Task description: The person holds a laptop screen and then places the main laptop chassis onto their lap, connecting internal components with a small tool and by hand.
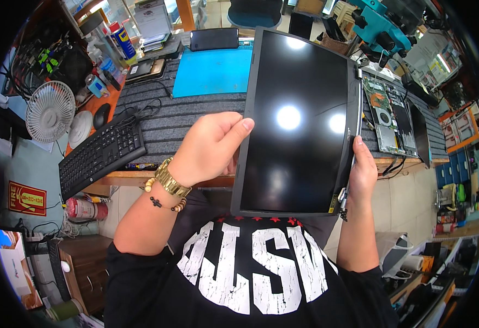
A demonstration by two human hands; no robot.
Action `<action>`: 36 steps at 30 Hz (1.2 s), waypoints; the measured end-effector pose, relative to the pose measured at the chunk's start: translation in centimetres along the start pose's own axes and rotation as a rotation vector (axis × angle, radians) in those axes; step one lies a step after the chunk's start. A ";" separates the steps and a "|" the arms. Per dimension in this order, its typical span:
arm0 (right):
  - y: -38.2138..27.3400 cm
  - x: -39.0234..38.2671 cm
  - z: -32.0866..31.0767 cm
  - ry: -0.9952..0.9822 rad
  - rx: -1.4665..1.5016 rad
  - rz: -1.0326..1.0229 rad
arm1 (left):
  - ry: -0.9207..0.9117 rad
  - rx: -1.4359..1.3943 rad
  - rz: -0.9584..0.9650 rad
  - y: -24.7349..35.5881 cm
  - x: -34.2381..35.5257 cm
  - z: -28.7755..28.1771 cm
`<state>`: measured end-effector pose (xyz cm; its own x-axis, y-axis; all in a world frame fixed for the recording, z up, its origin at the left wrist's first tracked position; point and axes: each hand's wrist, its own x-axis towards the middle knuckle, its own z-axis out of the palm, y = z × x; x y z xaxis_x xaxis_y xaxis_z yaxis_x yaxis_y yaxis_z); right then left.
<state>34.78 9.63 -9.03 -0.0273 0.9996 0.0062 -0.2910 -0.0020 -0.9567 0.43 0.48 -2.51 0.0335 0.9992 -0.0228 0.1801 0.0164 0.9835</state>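
A laptop screen assembly [299,153] with a black bezel stands on its side in front of me, tilted, lamp reflections on its dark panel. My left hand [217,143] grips the left bezel edge, thumb on the front and the curled fingers mostly hidden behind. On the opposite side, my right hand [363,170] holds the hinge edge, its thumb along the rim and the other fingers out of sight. To the right, an opened laptop base [384,117] lies on the grey ribbed mat [157,123], its circuit board and fan exposed.
A blue work mat [209,74] with a phone [214,39] at its far edge lies beyond my left hand. Left are a keyboard [105,150], mouse [101,116], white fan [51,111] and spray can [121,41]. A teal microscope [378,24] stands far right.
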 end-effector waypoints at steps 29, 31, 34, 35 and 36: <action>-0.8 1.7 -0.4 0.217 0.037 -0.004 | -0.101 0.099 -0.102 1.8 -3.7 0.6; -0.9 1.6 -0.9 0.200 0.061 -0.001 | -0.085 0.085 -0.105 2.0 -3.7 0.7; -1.8 1.2 -0.3 0.216 0.056 0.017 | -0.105 0.019 -0.162 1.9 -4.2 0.9; -1.9 1.1 -0.3 0.233 0.046 0.023 | -0.067 0.023 -0.124 1.8 -4.3 1.3; -2.0 1.1 -0.2 0.251 0.036 0.028 | -0.029 0.026 -0.085 1.8 -4.4 1.5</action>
<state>35.56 10.69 -7.18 0.2012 0.9747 -0.0969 -0.3277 -0.0262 -0.9444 2.03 -3.95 -0.94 0.0454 0.9927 -0.1116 0.2085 0.0998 0.9729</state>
